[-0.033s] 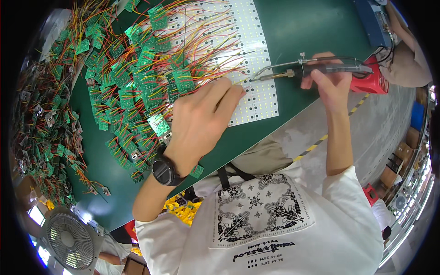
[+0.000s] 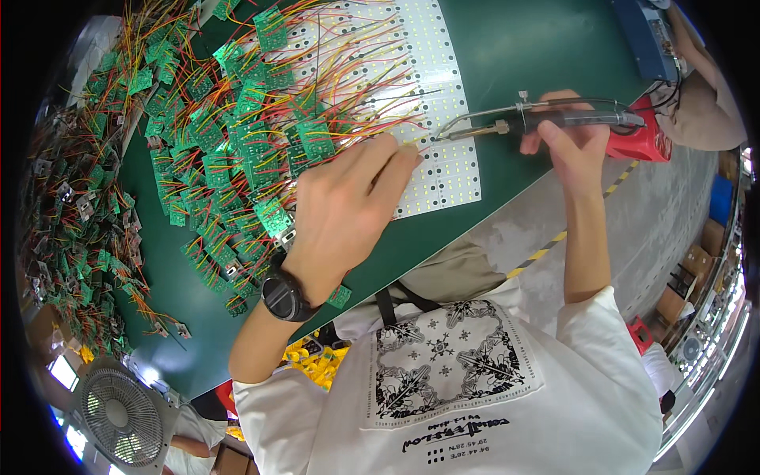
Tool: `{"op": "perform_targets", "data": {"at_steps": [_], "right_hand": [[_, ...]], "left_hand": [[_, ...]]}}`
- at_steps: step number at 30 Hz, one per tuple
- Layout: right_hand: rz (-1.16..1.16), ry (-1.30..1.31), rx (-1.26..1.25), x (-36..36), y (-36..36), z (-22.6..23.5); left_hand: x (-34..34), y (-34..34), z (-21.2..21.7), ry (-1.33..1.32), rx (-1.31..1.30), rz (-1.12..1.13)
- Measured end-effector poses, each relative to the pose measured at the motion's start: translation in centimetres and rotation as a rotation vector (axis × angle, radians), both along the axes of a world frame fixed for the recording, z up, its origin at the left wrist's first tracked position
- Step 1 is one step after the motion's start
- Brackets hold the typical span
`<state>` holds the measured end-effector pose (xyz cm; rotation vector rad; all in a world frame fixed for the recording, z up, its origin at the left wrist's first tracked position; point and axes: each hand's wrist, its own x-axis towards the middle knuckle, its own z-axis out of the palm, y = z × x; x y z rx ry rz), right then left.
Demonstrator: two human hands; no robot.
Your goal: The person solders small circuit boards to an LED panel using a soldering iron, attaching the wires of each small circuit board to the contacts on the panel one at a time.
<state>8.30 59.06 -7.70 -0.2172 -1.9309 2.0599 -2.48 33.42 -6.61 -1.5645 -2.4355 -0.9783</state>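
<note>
White LED panel (image 2: 431,119) under left hand (image 2: 348,210).

blocked: green circuit boards (image 2: 237,158), wires (image 2: 348,71) crowd left | free: bare green mat (image 2: 538,47) upper right

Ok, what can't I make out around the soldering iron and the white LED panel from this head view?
- Soldering iron tip: too small to tell whether it touches the white LED panel.
- Panel area under the left hand: hidden by the hand.
- Panel's upper left: buried under red and yellow wires.
- Iron's handle: wrapped by the right hand.
</note>
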Motion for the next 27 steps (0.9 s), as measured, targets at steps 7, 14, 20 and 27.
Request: {"op": "perform_targets", "data": {"at_steps": [7,14,20,27], "right_hand": [[0.008,-0.008,-0.003,-0.04,-0.05,0.05],[0.048,0.028,0.022,-0.04,0.29,-0.34],[0.048,0.025,0.036,0.00,0.03,-0.25],[0.044,0.030,0.036,-0.04,-0.16,-0.17]], "left_hand": [[-0.17,0.02,-0.78,0.046,0.039,0.003],[-0.18,0.12,-0.63,0.039,0.024,-0.006],[-0.15,-0.07,-0.85,0.044,0.030,-0.011],[-0.11,-0.14,-1.05,0.048,0.030,-0.008]]}}
